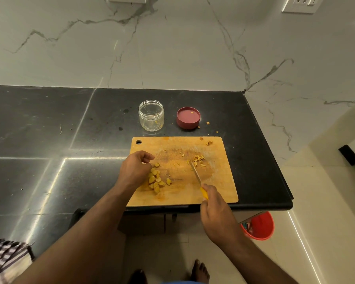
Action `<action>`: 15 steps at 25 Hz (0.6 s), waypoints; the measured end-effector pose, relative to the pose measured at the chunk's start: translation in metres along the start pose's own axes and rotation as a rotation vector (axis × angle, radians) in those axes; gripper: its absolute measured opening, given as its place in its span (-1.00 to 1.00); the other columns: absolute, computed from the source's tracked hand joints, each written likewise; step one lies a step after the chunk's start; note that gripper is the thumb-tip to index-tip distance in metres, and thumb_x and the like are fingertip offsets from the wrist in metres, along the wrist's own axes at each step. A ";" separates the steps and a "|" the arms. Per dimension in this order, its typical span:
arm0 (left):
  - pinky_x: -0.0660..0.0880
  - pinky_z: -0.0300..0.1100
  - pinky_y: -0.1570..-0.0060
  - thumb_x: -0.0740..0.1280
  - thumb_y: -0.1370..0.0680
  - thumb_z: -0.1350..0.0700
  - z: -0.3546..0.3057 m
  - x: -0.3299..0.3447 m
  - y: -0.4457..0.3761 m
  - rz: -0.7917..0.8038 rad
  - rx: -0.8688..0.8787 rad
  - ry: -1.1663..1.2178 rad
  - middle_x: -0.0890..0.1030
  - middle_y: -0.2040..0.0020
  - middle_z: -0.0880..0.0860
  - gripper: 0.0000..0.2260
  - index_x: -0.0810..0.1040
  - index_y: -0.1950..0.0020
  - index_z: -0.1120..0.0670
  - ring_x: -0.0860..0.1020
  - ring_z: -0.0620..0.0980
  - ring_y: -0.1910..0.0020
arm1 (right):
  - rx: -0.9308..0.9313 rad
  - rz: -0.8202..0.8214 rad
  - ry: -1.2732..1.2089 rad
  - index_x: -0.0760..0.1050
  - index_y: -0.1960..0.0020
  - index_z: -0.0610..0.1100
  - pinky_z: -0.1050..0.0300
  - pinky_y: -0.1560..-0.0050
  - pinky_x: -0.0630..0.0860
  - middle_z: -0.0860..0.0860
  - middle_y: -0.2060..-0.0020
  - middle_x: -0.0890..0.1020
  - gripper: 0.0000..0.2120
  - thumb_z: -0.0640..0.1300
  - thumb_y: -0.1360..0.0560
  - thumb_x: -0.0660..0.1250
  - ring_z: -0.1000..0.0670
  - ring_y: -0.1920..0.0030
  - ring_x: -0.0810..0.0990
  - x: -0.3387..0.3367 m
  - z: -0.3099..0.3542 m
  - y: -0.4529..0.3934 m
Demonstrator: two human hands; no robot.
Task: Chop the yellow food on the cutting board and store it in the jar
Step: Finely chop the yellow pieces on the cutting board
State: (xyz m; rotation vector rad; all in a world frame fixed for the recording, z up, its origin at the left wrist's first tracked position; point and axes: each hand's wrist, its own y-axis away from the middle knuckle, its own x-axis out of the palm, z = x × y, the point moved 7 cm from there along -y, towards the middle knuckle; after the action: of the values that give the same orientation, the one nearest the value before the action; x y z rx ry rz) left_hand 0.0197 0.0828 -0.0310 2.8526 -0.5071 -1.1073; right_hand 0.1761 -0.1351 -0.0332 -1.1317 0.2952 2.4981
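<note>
A wooden cutting board [219,187] lies near the counter's front right. Round yellow slices [156,180] are heaped at its left, and small chopped yellow sticks [197,160] lie at the upper middle. My left hand [134,170] rests with curled fingers at the pile of slices, touching the topmost ones. My right hand [215,203] grips a yellow-handled knife [196,173], its tip down among the chopped sticks. A clear glass jar [151,115] stands open behind the board with a few yellow bits inside. Its maroon lid [188,118] lies upside down to the right.
The black stone counter [49,140] ends at a right edge just past the board. Yellow crumbs [207,123] dot the counter near the lid. A red bucket [258,225] sits on the floor below. A checked cloth [4,257] is at the lower left.
</note>
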 end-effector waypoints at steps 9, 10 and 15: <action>0.43 -0.29 0.29 0.34 -0.61 0.23 0.003 -0.004 0.004 0.016 0.002 -0.022 0.60 -0.04 -0.02 -0.82 0.63 -0.14 0.01 0.56 -0.05 0.00 | -0.028 0.005 0.073 0.26 -0.44 -0.06 0.17 -0.04 0.46 -0.05 -0.25 0.51 -0.62 -0.20 -0.63 0.11 -0.03 -0.10 0.56 0.003 0.014 -0.013; 0.44 -0.30 0.28 0.34 -0.61 0.23 0.004 -0.004 0.004 0.024 -0.003 -0.024 0.60 -0.06 -0.01 -0.82 0.63 -0.15 0.02 0.56 -0.05 -0.01 | -0.024 -0.030 0.065 0.27 -0.43 -0.07 0.24 0.00 0.43 -0.05 -0.23 0.52 -0.62 -0.22 -0.63 0.11 -0.01 -0.08 0.56 -0.003 0.011 -0.013; 0.50 -0.19 0.11 0.29 -0.63 0.24 0.007 -0.008 0.005 0.013 0.005 -0.039 0.62 -0.09 0.00 -0.80 0.64 -0.18 0.05 0.56 -0.04 -0.05 | -0.079 0.089 0.013 0.27 -0.44 -0.02 0.28 -0.02 0.38 0.02 -0.21 0.51 -0.62 -0.18 -0.64 0.12 0.05 -0.11 0.52 0.005 0.012 0.002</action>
State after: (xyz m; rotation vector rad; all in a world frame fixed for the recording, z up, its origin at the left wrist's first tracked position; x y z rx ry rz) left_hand 0.0086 0.0812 -0.0304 2.8334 -0.5302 -1.1631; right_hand 0.1641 -0.1314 -0.0285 -1.1901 0.2581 2.6015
